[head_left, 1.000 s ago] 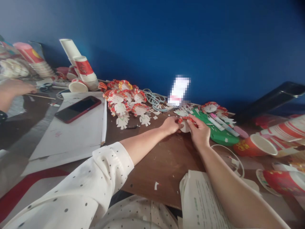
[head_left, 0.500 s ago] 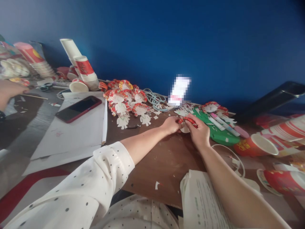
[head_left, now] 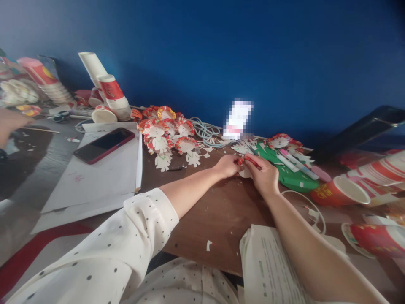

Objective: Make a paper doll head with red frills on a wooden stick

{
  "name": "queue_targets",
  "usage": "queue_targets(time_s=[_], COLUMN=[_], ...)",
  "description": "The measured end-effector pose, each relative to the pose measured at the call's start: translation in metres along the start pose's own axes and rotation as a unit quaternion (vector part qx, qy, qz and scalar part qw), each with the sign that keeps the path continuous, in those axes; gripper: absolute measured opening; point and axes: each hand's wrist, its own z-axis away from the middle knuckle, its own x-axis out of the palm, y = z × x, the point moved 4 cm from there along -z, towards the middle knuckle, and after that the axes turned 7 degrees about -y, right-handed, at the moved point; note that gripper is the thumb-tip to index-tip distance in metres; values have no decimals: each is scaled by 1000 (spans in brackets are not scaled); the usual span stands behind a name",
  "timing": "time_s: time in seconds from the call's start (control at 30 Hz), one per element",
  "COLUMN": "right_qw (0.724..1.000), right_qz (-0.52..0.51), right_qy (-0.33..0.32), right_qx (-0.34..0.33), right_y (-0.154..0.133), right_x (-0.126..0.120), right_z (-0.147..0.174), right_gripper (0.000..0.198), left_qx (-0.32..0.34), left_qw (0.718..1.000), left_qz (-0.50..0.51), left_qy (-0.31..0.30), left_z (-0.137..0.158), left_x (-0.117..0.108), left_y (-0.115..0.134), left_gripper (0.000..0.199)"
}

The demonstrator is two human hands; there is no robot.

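Between my two hands is a small paper figure (head_left: 245, 172) with a red curled rim, partly covered by my fingers. My left hand (head_left: 228, 166) pinches its left side. My right hand (head_left: 265, 172) grips the rim from the right, thumb and fingers closed on it. The piece is just above the brown table (head_left: 202, 219). To the left lies a pile of similar paper figures (head_left: 160, 133) with red and white ruffled rims and white bodies. A few more such figures (head_left: 280, 141) rest on a green sheet (head_left: 295, 180) right of my hands.
A phone (head_left: 104, 145) lies on a white board (head_left: 95, 181) at left. Stacked paper cups (head_left: 112, 95) stand behind it. More cups (head_left: 341, 192), markers (head_left: 299, 164) and a cable (head_left: 322, 217) are at right. A bundle of papers (head_left: 268, 261) sits near me. Another person's arm (head_left: 11, 124) shows at far left.
My right fingers have shifted slightly on the red rim, while both hands keep hold of the paper figure. The other person's arm at far left has moved a little left.
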Motion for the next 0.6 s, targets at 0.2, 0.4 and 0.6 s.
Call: queue_targets(time_s=[0.2, 0.4, 0.6], right_qw=[996, 977, 962], right_qz=[-55, -149, -223], right_qy=[45, -3, -13], right_qx=[50, 150, 155], right_y=[-2, 11, 20], right_x=[-5, 9, 19], right_z=[1, 4, 4], right_gripper=[65, 56, 42], left_qx=[-10, 10, 39], left_qw=[995, 992, 991], left_qz=[79, 57, -5], left_qy=[68, 109, 131], left_z=[0, -2, 2], left_x=[-8, -17, -17], left_y=[3, 3, 8], left_gripper=[8, 14, 31])
